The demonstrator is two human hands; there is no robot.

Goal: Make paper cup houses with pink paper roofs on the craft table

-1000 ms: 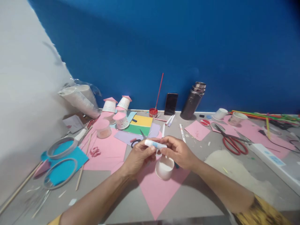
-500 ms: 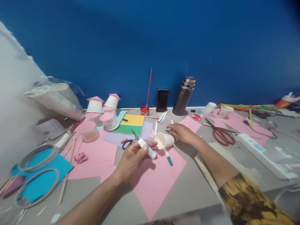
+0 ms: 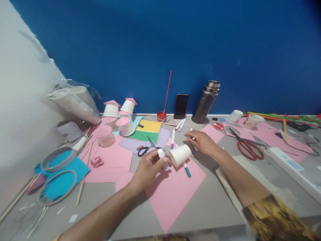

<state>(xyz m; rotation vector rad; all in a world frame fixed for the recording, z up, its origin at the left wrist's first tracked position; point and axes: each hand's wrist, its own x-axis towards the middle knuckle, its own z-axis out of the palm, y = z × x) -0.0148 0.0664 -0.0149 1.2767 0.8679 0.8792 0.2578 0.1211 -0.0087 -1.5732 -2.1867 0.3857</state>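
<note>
- Glue stick (image 3: 162,157) stays clamped in the left hand (image 3: 149,166), now tilted upright above the pink sheet (image 3: 173,190) mid-table.
- Paper cup (image 3: 180,155) lies tipped beside it.
- Right hand (image 3: 202,142), fingers loosely apart, has left both and rests beyond the cup.

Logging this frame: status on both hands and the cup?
Left hand gripping glue stick. Right hand open, palm down beyond the paper cup, which lies tipped on the pink sheet. Teal marker beside cup.
</note>
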